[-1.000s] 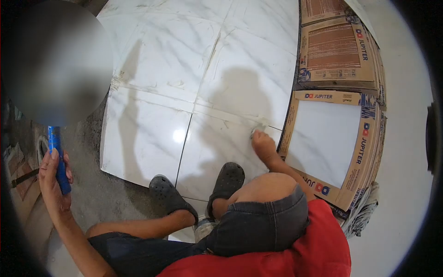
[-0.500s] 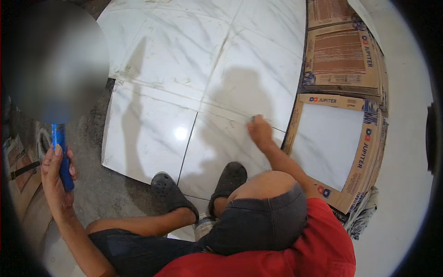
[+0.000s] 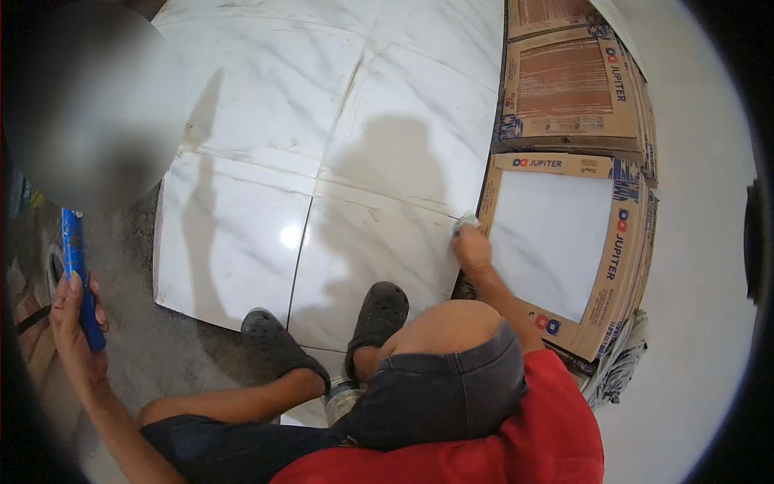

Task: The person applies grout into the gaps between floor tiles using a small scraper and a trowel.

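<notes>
At the left, my left hand [image 3: 78, 315] is wrapped round a blue cylindrical handle [image 3: 74, 250], which stands upright; its upper end runs into a blurred round patch. My right hand [image 3: 472, 248] is closed on a small whitish, crumpled-looking piece [image 3: 466, 223] near the right edge of the tiled floor. This piece is at the joint line between two white marbled tiles [image 3: 387, 234], beside the open Jupiter box. Dark smears and thin lines of residue run along several tile joints.
Stacked Jupiter cardboard boxes [image 3: 625, 234] line the right side, the nearest showing a white tile [image 3: 556, 234]. Two dark clogs [image 3: 379, 319] rest on the tiles, with a can [image 3: 343, 401] behind them. Rough grey concrete [image 3: 173, 355] lies left of the tiles.
The view has shifted, so the floor and boxes appear further left. My right hand has moved along the joint to the tile edge by the box. My left hand still holds the blue handle.
</notes>
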`<action>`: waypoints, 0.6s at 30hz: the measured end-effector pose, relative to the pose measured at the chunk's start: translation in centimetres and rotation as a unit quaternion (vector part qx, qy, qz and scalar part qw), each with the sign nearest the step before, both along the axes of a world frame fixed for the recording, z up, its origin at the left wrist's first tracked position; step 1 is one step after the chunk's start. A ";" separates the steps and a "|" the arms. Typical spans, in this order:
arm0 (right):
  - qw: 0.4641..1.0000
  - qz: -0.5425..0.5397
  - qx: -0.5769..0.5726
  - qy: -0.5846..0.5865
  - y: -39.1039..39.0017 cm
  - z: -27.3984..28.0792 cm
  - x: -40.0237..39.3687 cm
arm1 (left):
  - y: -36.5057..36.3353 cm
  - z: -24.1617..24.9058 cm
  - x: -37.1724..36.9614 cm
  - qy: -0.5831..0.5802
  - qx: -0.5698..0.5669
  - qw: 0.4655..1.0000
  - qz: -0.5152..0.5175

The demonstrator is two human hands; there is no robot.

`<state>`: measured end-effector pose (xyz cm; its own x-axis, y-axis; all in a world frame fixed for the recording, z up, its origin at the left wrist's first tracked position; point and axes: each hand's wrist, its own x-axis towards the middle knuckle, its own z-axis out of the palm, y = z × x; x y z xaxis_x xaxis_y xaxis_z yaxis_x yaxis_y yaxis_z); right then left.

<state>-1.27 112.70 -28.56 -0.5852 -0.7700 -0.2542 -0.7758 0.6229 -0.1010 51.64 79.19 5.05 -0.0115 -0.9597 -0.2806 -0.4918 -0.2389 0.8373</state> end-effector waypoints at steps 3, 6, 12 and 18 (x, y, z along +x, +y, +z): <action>0.996 0.084 -0.016 -0.026 0.6 -0.3 3.2 | 0.3 0.1 -0.4 -0.011 0.013 1.000 -0.009; 0.991 0.094 0.050 -0.086 0.2 3.1 3.2 | 0.3 0.3 -0.4 -0.027 0.012 0.999 -0.031; 0.982 -0.190 0.010 -0.005 -2.3 3.9 -0.8 | 0.4 0.1 0.1 -0.053 0.010 0.998 -0.021; 0.985 -0.163 0.058 -0.004 -3.6 -0.3 0.0 | 0.5 -0.1 0.2 -0.016 0.002 0.999 -0.029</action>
